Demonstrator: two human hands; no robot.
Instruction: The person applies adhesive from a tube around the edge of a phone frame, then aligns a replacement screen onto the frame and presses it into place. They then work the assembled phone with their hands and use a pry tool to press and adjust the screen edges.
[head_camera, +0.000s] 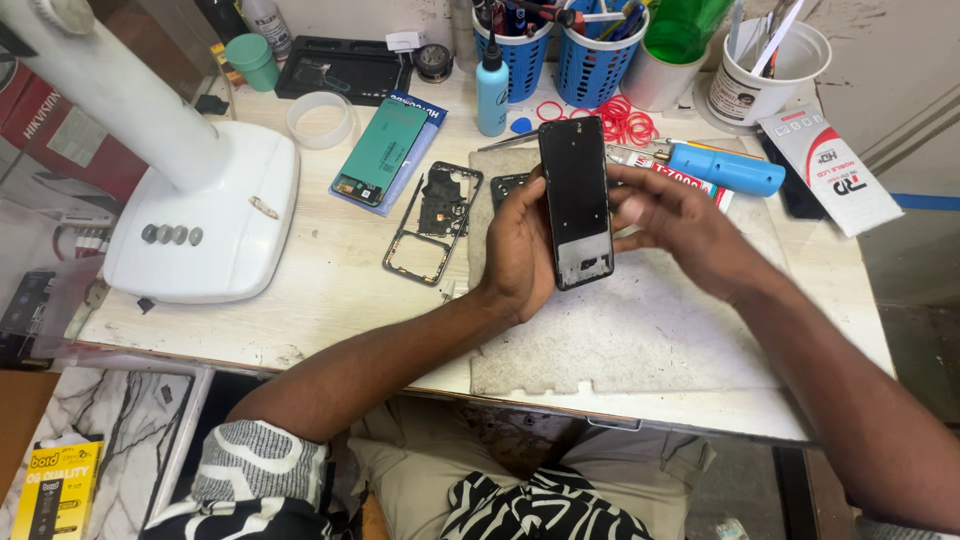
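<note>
The pale surface (330, 290) fills most of the frame, scuffed and crowded along its far edge. At the upper left stands a big white lamp base (205, 215) with its thick arm leaning toward the corner. A grey mat (640, 330) lies in the middle, under the hands. Along the top sit two blue baskets (560, 55) of tools, a white cup (765, 70), a green cup (252, 60) and a black tray (345, 68). Left of centre lie a green panel (382, 150) on a blue packet, a roll of clear tape (320, 118), and a bare phone frame (433, 222) just beside the mat. A blue bottle (491, 90), red rubber bands (620, 118) and a blue tool (725, 168) crowd in behind the hands.

The phone (577, 200) is held upright above the mat, at centre frame: a black slab, dark and glossy, with a small cut-out section near its lower end. The left hand (520, 250) has its grip closed round the phone's left edge. The right hand (680, 225) is loosely open, fingertips touching the right edge.
</note>
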